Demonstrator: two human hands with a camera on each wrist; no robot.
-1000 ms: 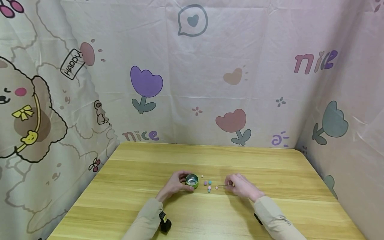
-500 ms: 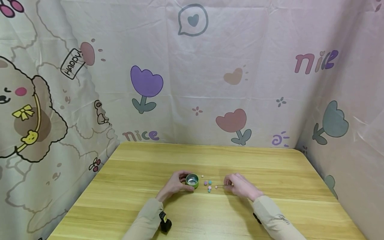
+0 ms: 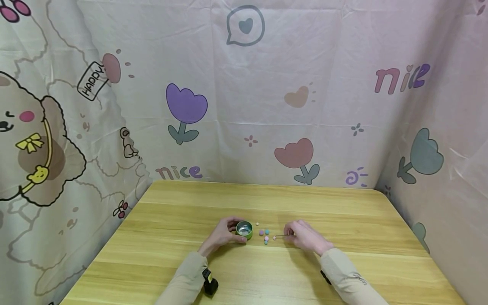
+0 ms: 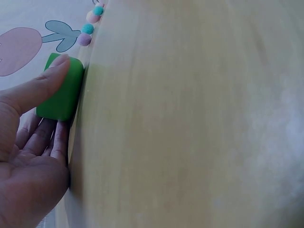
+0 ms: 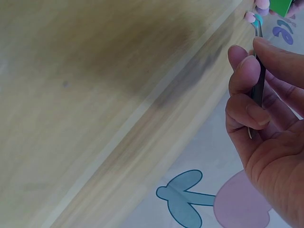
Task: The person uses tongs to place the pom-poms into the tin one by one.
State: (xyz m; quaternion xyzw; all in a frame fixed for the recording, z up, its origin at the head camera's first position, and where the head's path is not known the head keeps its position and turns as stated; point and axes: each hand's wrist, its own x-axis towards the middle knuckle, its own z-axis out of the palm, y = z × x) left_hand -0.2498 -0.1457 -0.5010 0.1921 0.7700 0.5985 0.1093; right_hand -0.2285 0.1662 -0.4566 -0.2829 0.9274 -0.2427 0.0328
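Observation:
A small round green tin (image 3: pixel 244 230), with a bare metal inside, stands upright on the table. My left hand (image 3: pixel 224 234) holds it from the left, thumb on the near side and fingers around the far side; the tin's green wall (image 4: pixel 61 92) shows in the left wrist view. Thin metal tweezers (image 5: pixel 258 85) are pinched in my right hand (image 3: pixel 305 237). Their tips point left and meet a small pink ball (image 3: pixel 274 238); whether they grip it is too small to tell. Between tin and tweezers lie a purple ball (image 3: pixel 261 232), teal balls (image 3: pixel 267 232) and another pink ball (image 3: pixel 266 239).
One pale ball (image 3: pixel 257 224) lies apart, behind the others. The wooden table (image 3: pixel 183 203) ends at a printed cloth (image 3: pixel 236 84) at the back, with more cloth along both sides. A black wrist device (image 3: pixel 209 283) is strapped to the left sleeve.
My right hand and the tweezers have shifted very slightly left, and the pink ball at the tips has moved left with them. The left hand and the tin stay put.

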